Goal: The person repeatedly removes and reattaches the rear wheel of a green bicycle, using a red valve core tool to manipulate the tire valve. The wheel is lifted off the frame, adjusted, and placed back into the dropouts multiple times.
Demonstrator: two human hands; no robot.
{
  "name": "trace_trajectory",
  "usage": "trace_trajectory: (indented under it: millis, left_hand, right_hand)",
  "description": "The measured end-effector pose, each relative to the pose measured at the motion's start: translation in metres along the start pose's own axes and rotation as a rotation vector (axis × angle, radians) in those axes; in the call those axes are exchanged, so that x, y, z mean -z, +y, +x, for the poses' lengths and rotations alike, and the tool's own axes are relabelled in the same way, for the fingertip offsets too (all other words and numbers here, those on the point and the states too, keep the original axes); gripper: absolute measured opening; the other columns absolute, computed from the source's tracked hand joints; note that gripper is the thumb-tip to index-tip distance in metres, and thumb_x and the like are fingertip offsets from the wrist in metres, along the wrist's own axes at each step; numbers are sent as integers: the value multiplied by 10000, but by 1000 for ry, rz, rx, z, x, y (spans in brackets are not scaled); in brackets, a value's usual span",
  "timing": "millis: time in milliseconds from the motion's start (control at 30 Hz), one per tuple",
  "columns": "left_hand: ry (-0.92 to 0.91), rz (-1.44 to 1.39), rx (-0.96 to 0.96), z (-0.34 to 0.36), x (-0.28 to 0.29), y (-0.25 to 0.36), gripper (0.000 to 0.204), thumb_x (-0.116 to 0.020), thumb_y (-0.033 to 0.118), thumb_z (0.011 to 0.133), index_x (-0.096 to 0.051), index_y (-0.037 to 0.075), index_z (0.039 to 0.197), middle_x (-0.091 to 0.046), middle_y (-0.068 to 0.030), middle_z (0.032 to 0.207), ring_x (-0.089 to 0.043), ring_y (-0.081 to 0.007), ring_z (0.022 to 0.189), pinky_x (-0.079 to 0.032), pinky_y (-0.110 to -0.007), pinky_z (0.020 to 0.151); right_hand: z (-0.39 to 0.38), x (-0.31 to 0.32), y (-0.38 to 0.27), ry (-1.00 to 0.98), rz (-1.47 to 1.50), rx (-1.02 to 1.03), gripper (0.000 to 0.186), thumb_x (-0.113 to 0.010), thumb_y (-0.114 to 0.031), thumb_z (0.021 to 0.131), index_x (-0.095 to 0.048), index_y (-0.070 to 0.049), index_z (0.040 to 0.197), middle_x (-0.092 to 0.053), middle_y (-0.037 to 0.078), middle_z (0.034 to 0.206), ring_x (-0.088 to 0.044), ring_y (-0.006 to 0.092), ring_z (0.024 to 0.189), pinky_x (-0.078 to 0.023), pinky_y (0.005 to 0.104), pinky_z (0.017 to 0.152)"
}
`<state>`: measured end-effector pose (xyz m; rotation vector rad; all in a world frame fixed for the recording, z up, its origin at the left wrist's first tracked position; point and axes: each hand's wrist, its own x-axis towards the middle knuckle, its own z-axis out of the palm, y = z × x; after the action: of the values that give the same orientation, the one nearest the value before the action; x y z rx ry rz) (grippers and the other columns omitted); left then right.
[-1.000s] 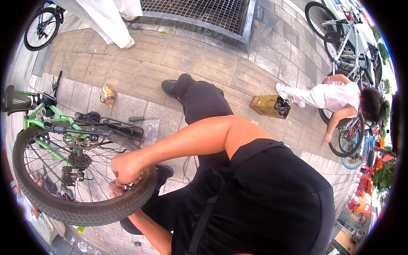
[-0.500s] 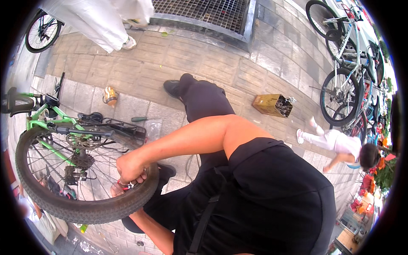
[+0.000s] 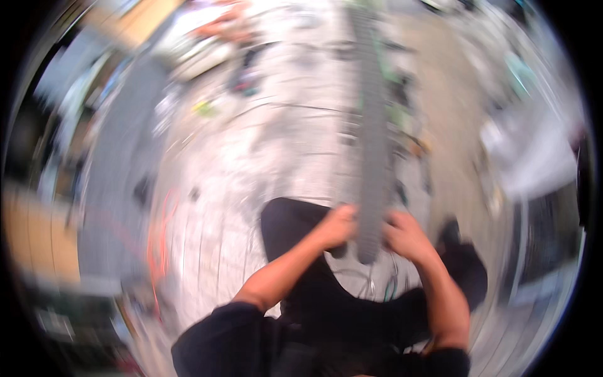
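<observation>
The picture is smeared by motion. The bicycle's black rear tyre (image 3: 370, 157) lies edge-on in the middle, pointing away from me, with bits of green frame (image 3: 397, 113) beside it. My left hand (image 3: 339, 226) is at the left side of the tyre's near end, and my right hand (image 3: 403, 234) is at its right side. The fingers of both are blurred and partly hidden by the tyre, so I cannot make out what they hold. My bent legs (image 3: 289, 232) in dark trousers are below the hands.
Orange hose or cord (image 3: 162, 251) lies on the paving to the left. A small yellow-green object (image 3: 204, 108) and blurred clutter are beyond it. A white shape, apparently clothing (image 3: 527, 157), is at the right, with a grey strip of ground (image 3: 113, 188) at the left.
The view has swung round sharply: the wheel, earlier seen from its side at the left, now runs edge-on up the middle. My hands now appear on opposite sides of it.
</observation>
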<state>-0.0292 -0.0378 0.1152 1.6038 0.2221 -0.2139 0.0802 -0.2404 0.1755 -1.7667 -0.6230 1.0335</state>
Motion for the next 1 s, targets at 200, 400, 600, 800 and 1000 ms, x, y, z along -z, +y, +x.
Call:
trace_trajectory:
  millis: [200,400,600,800,1000]
  left_hand:
    - [-13,13,35,-3,-8,37,463,-574,459,1049,-753,40,966,-673,-36,779,-617,-132,651,-518,-326,586]
    - [73,175,-61,2,-16,44,491,-615,492,1005,-797,64,847,-693,-98,666,-675,-202,648,-525,-359,640]
    - [214,426,-121,45,-30,15,362,-649,399,906,-809,81,841,-746,-196,813,-744,-357,801,-567,-459,752]
    - [272,516,-23,25,-31,27,340,-679,392,801,-794,72,817,-744,-211,835,-736,-407,845,-573,-505,762]
    - [263,643,-11,28,-34,18,346,-706,421,770,-810,99,840,-763,-174,861,-747,-395,847,-580,-522,747]
  right_hand:
    - [-9,-10,14,116,357,8,156,-629,-160,1006,-687,-31,939,-647,26,735,-609,149,591,-469,302,512]
    - [14,0,77,145,590,-94,214,-639,-235,1053,-668,-48,1154,-625,4,776,-572,111,559,-395,274,442]
    - [35,16,103,115,762,-100,247,-623,-178,1054,-625,-70,1276,-652,18,813,-566,122,519,-408,255,411]
    - [25,6,121,-70,928,-25,264,-654,-181,1040,-632,-74,1281,-729,68,1124,-712,194,1005,-616,359,881]
    - [30,-1,146,-110,860,66,443,-660,-233,1038,-555,-53,1428,-616,98,1397,-615,234,1241,-489,436,1118]
